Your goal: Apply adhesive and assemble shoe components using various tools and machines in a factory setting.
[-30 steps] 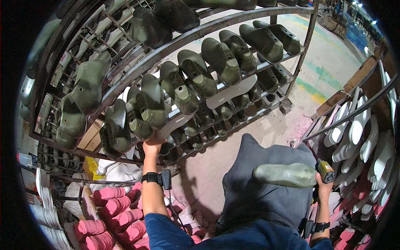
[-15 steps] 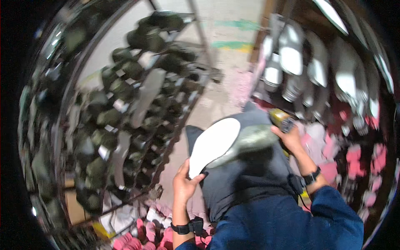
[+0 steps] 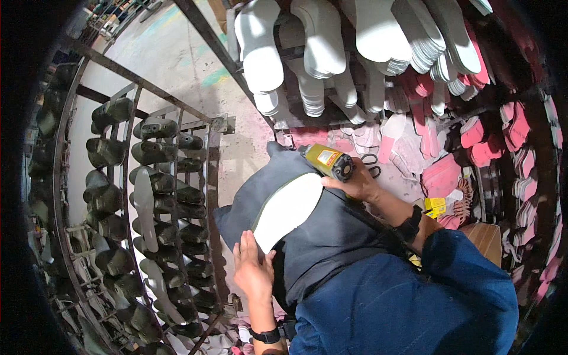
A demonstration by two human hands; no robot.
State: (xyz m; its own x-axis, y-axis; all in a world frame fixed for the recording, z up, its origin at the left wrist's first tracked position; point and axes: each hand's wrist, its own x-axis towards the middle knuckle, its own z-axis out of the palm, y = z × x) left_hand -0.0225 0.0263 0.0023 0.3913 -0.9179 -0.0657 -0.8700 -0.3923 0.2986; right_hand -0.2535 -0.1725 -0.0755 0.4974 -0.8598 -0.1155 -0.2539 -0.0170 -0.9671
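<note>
A white insole (image 3: 288, 208) lies slantwise over my lap, on top of a shoe last of which only a thin dark-green edge shows. Its near, narrow end sits between the fingers and thumb of my left hand (image 3: 254, 271), fingers fairly straight along the edge. At the broad far end, my right hand (image 3: 360, 182) is closed around a yellow power tool (image 3: 324, 158) with a round black end; its exact kind is unclear. The thumb of that hand touches the insole's tip. Dark grey cloth (image 3: 248, 189) covers my lap beneath.
On the left stands a metal rack (image 3: 133, 118) with rows of dark-green shoe lasts (image 3: 155, 151). Stacks of white insoles (image 3: 260, 53) hang over a shelf ahead. Pink pieces (image 3: 441, 174), scissors (image 3: 371, 164), a small yellow box (image 3: 435, 207) and a cardboard box (image 3: 482, 239) are at right.
My view has swung to the right. The insole and the last were side by side, held apart in my hands; now the insole covers the last. My right hand still holds the yellow tool.
</note>
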